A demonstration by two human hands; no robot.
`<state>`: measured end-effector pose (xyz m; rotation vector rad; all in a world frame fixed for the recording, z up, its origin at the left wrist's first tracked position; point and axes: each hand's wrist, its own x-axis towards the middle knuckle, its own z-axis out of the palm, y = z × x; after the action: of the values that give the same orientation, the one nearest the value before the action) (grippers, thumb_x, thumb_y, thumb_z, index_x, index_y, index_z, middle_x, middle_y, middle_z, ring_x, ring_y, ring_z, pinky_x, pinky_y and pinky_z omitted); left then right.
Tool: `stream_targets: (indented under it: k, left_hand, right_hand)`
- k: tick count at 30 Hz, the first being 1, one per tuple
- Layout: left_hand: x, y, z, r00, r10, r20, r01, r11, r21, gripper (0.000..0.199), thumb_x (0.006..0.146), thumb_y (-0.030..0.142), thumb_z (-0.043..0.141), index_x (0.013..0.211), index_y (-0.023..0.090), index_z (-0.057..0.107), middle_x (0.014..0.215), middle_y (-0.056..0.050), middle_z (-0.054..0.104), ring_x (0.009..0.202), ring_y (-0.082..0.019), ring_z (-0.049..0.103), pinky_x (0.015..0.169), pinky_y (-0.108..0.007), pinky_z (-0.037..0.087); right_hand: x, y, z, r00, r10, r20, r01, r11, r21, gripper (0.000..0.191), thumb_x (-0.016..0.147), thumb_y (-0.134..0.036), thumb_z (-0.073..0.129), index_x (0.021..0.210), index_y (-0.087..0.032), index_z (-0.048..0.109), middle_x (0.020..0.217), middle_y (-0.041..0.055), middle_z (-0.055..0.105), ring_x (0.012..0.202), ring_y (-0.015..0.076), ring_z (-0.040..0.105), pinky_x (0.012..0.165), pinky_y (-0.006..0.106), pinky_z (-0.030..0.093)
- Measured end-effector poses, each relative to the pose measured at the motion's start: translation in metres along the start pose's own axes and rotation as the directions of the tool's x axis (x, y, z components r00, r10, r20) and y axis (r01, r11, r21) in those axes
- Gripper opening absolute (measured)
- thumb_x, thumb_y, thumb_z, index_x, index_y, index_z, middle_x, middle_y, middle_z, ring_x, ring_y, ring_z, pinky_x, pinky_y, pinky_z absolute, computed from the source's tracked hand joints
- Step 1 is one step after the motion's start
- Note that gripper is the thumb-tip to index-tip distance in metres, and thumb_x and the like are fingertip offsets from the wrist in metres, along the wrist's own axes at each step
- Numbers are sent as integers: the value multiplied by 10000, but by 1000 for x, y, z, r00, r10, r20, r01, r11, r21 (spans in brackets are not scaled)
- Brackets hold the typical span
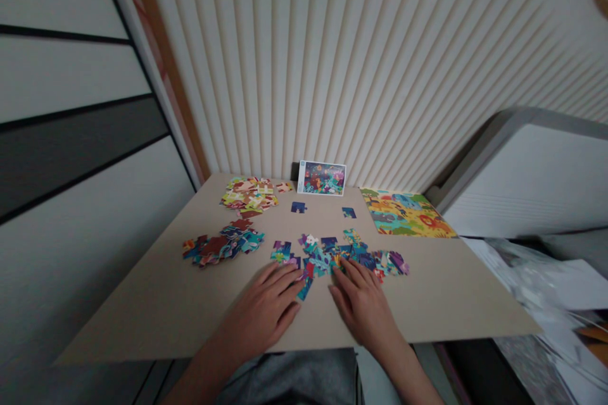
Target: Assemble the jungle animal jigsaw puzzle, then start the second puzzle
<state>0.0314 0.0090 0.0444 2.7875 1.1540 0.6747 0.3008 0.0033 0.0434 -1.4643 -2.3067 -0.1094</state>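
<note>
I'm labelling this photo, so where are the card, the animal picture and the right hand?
Card [323, 178]: head view, middle of its printed front.
Animal picture [403, 213]: head view, middle of its top face.
Right hand [363, 299]: head view, back of the hand.

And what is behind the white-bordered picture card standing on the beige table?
Past the left edge of the card, a small dark object shows; farther back rises a cream pleated panel. The card covers the rest.
</note>
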Motion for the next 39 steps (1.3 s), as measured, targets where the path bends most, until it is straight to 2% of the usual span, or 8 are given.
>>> stream_targets:
  k: [6,11,15,18,25,31,36,39]
  left_hand:
    - [-6,-7,15,990,-110,-83,116,991,73,474,1014,322,522,1478,224,542,1501,-95,581,1422,-271,482,1229,-504,326]
    - [-6,-8,19,975,-192,-109,204,972,114,529,1013,407,535,1486,170,524,1521,-142,549,1430,-320,460,1203,-528,350]
    - [-3,-5,10,996,-91,-2,91,992,91,568,1008,318,539,1562,256,433,1607,-55,469,1495,-275,384,1248,-505,283]
    - [-2,-4,5,998,6,61,-9,999,45,561,1008,280,538,1560,298,436,1580,-6,508,1475,-238,417,1266,-487,256]
    - [0,-3,3,999,16,44,-16,1000,16,492,1021,291,524,1514,287,506,1522,-22,573,1441,-229,467,1260,-484,271]
    - [-1,-6,6,999,28,32,-28,999,17,499,1022,298,529,1520,293,496,1536,-16,559,1453,-225,455,1270,-470,248]
    - [-1,-8,8,999,43,22,-43,999,18,521,1022,305,531,1540,306,471,1532,-9,563,1449,-224,462,1272,-465,248]
    - [-1,-8,8,999,43,25,-43,999,31,509,1023,296,527,1530,297,485,1543,-10,552,1455,-226,452,1268,-467,259]
  right_hand:
    - [-9,3,0,999,-29,-23,29,999,17,312,1011,-280,584,1303,-281,694,1385,102,672,1328,303,576,1146,573,419]
    - [-9,-2,-5,994,-98,48,95,993,66,362,1025,-300,567,1378,-289,646,1443,79,636,1374,274,544,1174,526,414]
    - [-6,9,-5,999,-39,35,39,999,-10,399,1049,-257,496,1432,-268,607,1490,87,601,1399,279,526,1163,528,417]
    - [-7,19,-3,999,8,38,-5,997,-76,383,1052,-266,491,1412,-254,622,1489,89,603,1400,302,523,1146,555,413]
    - [-19,33,-2,998,35,-46,-41,989,-139,364,1041,-226,490,1369,-231,647,1314,103,711,1253,294,607,1109,518,416]
    - [-27,41,-7,992,110,-66,-122,968,-220,293,1016,-323,572,1263,-243,707,1180,126,721,1084,306,641,989,490,472]
    - [-31,40,-9,997,57,-52,-65,984,-167,292,1031,-321,555,1266,-257,716,1285,114,699,1232,292,609,1114,502,414]
    - [-30,38,-10,1000,-21,11,22,996,-88,327,1042,-299,532,1328,-274,688,1406,86,654,1342,277,555,1166,508,381]
